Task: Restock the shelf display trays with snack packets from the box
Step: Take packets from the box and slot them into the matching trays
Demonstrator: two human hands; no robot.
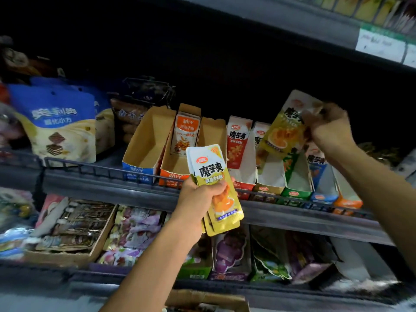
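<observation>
My left hand [200, 197] grips a small stack of yellow snack packets [213, 176] in front of the middle shelf rail. Up at the right, my right hand [326, 127] pinches the top of one more yellow packet [283, 129], tilted above the yellow display tray [270, 176]. Beside that tray stand a red tray [245, 174] with red packets [237, 143], a green tray [297, 188], a blue tray [324, 188] and an orange one [347, 199]. The cardboard box [207, 300] shows only its top edge at the bottom of the view.
Two brown cardboard trays [146, 149] stand left of centre, one holding an orange packet [185, 134]. Large blue and cream bags [56, 122] fill the shelf's left. A wire rail [101, 170] runs along the shelf front. The lower shelf [135, 233] is packed with mixed snacks.
</observation>
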